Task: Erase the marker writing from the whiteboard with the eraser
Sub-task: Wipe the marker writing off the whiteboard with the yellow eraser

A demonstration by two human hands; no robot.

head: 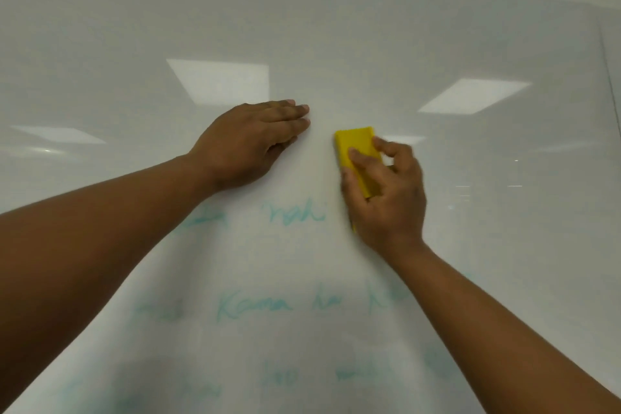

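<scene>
A: Where is the eraser (359, 155) found?

B: Above the teal writing (295, 212), mid-whiteboard (369, 27), pinched by the right hand (386, 198) across its long sides. The left hand (248, 141) is laid flat, fingers pressed together.

A: Handling?

B: Judged light, firm-backed; best gripped by the sides, pad kept flat. Glossy surface, so slipping is expected.

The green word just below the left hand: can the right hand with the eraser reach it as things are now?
Probably yes. The right hand grips the eraser beside the green word, and bare whiteboard lies between. The left hand rests flat above it, not in the way.
</scene>
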